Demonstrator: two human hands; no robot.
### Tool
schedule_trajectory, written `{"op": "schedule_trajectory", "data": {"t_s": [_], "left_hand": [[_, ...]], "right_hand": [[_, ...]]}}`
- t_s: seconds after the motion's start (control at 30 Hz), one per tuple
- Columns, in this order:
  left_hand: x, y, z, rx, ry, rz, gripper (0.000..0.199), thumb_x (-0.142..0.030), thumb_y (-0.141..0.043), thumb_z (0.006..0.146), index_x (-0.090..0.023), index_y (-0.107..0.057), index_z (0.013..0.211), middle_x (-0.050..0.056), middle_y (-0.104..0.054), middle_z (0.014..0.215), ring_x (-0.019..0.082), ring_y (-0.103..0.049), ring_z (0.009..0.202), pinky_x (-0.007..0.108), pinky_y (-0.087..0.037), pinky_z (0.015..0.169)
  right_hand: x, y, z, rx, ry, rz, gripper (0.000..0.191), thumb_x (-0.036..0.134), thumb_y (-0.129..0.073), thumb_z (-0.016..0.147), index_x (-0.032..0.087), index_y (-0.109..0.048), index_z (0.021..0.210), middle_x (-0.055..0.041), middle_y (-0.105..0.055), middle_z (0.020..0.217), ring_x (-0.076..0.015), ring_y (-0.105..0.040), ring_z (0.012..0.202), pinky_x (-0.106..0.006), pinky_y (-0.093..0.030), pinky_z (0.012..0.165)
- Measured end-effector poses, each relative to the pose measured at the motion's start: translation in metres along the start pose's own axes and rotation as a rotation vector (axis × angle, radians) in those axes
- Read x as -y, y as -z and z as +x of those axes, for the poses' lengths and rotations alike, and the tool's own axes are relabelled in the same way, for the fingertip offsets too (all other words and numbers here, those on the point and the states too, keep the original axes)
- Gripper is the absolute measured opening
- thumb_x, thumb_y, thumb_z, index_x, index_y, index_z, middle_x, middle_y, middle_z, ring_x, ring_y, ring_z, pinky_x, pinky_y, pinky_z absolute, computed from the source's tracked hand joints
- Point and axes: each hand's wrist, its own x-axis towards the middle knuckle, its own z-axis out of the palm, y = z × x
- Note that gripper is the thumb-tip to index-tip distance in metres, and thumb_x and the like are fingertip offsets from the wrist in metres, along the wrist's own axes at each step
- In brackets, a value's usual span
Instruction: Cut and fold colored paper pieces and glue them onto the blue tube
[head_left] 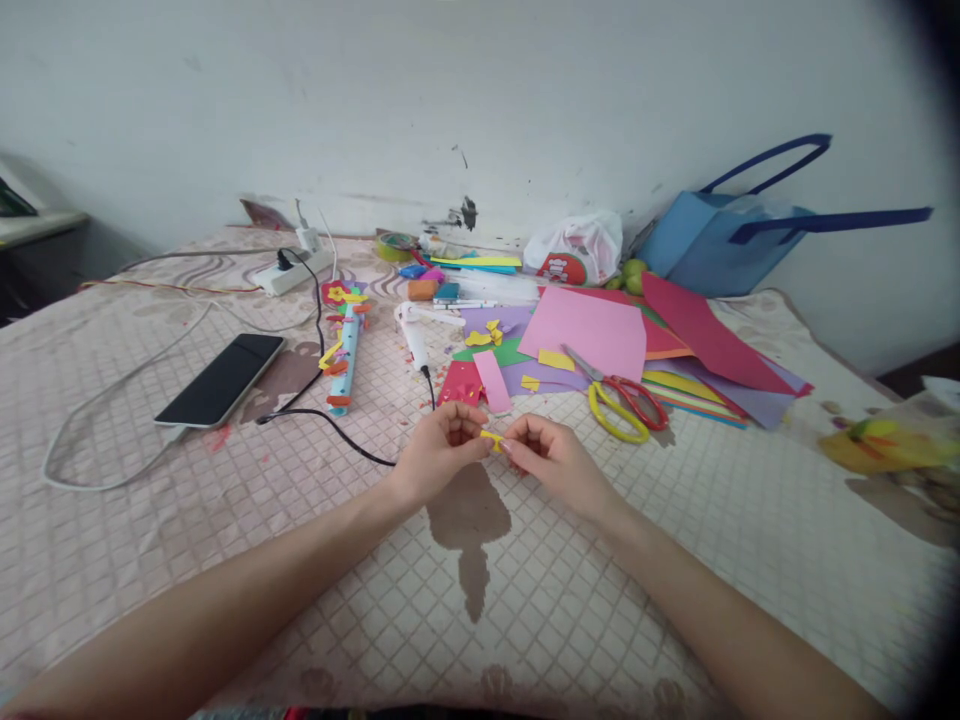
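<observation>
Between my hands is a small yellow foam or paper piece (491,440), held above the patterned tablecloth. The fingertips of my left hand (442,450) pinch its left end. On its other end, my right hand (555,460) has thumb and fingers closed. Just beyond them lie a pink strip (492,380) and a red sheet (459,384) with small red scraps. A white glue gun (414,338) rests past my left hand, its black cord running toward me. Scissors with yellow and red handles (619,405) lie open beyond my right hand.
At the left are a phone (223,380) on a white cable, a power strip (294,272) and a decorated light-blue strip (346,357). Coloured sheets (589,330), a white plastic bag (577,250) and a blue bag (720,240) stand farther back right. A yellow-filled clear bag (885,440) is far right.
</observation>
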Motion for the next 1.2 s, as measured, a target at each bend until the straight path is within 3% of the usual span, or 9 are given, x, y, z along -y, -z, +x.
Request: {"op": "schedule_trajectory", "data": {"t_s": [0.23,0.47,0.77,0.97,1.2], "left_hand": [[-0.005,-0.002,-0.002,0.039,0.049,-0.04,0.027,-0.025,-0.069,0.067,-0.014,-0.055,0.087,-0.001,-0.057,0.07,0.009,-0.054,0.063,0.022,-0.043,0.061],[-0.008,-0.003,-0.004,0.069,0.133,0.024,0.023,-0.034,-0.064,0.072,-0.014,-0.054,0.068,-0.002,-0.057,0.06,0.008,-0.053,0.057,0.021,-0.04,0.059],[-0.015,0.004,-0.002,0.192,0.146,0.264,0.025,-0.036,-0.063,0.072,-0.013,-0.056,0.065,0.0,-0.057,0.058,0.008,-0.051,0.053,0.019,-0.035,0.051],[-0.009,0.003,0.0,0.219,0.192,0.13,0.027,-0.038,-0.065,0.071,-0.012,-0.057,0.071,0.0,-0.059,0.062,0.009,-0.053,0.057,0.021,-0.041,0.058],[-0.01,0.005,-0.001,0.259,0.183,0.118,0.029,-0.038,-0.068,0.067,-0.012,-0.057,0.065,0.0,-0.058,0.058,0.008,-0.052,0.053,0.02,-0.039,0.054]], "right_hand": [[0.001,-0.002,-0.001,-0.035,0.014,0.015,0.017,0.029,-0.055,0.08,0.019,-0.05,0.067,0.0048,-0.043,0.06,-0.0089,-0.039,0.054,-0.023,-0.031,0.05],[0.0,-0.005,-0.003,-0.014,-0.043,0.094,0.018,0.03,-0.056,0.08,0.018,-0.049,0.068,0.0048,-0.044,0.06,-0.0085,-0.038,0.054,-0.023,-0.03,0.05],[0.005,0.006,-0.002,0.18,-0.049,-0.008,0.015,0.027,-0.052,0.08,0.018,-0.05,0.069,0.0049,-0.041,0.06,-0.0082,-0.034,0.052,-0.023,-0.025,0.048],[0.001,0.005,0.0,0.101,-0.028,-0.013,0.015,0.025,-0.053,0.078,0.018,-0.048,0.065,0.0056,-0.04,0.059,-0.0081,-0.033,0.052,-0.023,-0.024,0.048],[0.004,0.0,-0.002,0.069,-0.034,0.027,0.015,0.024,-0.053,0.078,0.018,-0.048,0.065,0.0049,-0.04,0.059,-0.0086,-0.035,0.054,-0.023,-0.026,0.05]]}}
